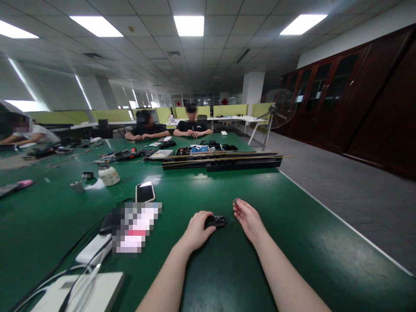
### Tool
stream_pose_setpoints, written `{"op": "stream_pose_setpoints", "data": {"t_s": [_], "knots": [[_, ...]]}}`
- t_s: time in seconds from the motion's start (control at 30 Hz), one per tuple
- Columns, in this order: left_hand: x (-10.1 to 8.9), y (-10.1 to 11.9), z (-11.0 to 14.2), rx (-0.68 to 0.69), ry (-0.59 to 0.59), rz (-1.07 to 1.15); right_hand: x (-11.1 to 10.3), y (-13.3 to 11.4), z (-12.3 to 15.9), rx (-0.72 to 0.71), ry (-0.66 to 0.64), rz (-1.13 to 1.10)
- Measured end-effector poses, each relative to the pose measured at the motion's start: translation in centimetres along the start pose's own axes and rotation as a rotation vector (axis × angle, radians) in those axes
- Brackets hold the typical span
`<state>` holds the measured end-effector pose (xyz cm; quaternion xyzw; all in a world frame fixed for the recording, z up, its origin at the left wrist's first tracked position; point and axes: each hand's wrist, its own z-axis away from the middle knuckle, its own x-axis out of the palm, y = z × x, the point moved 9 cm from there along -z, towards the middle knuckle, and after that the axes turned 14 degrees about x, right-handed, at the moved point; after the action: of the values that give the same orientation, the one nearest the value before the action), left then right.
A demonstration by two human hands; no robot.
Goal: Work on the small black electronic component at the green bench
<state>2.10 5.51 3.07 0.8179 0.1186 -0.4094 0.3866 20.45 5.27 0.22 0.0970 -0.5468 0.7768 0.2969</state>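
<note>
My left hand [196,230] is closed around the left end of a small black device [220,221] with uneven inner parts showing on top. Its exact kind I cannot make out. The device is low over the green table [208,190], or resting on it. To its right and apart from it, my right hand [249,220] is raised with fingers curled. Thumb and fingertips pinch a small dark piece [236,201], too small to name.
Left of my hands lie a phone [145,192], a blurred-out pinkish item [138,229], a white power strip [94,250] and cables. A patterned jar [109,175] stands farther left. Long black rails [243,163] with thin rods cross the table ahead. People sit beyond; a fan [274,110] stands right.
</note>
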Motion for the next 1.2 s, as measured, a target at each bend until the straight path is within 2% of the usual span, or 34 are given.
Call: {"op": "stream_pose_setpoints", "data": {"t_s": [0.9, 1.07, 1.2], "knots": [[0.0, 0.0, 0.0, 0.012, 0.003, -0.002, -0.3, -0.3, -0.5, -0.060, 0.014, 0.116], [0.0, 0.1, 0.1, 0.006, 0.007, 0.002, 0.2, -0.4, -0.2, -0.112, 0.001, 0.225], [-0.1, 0.1, 0.0, 0.009, 0.010, 0.008, 1.7, -0.8, 0.6, -0.198, -0.042, 0.358]]}}
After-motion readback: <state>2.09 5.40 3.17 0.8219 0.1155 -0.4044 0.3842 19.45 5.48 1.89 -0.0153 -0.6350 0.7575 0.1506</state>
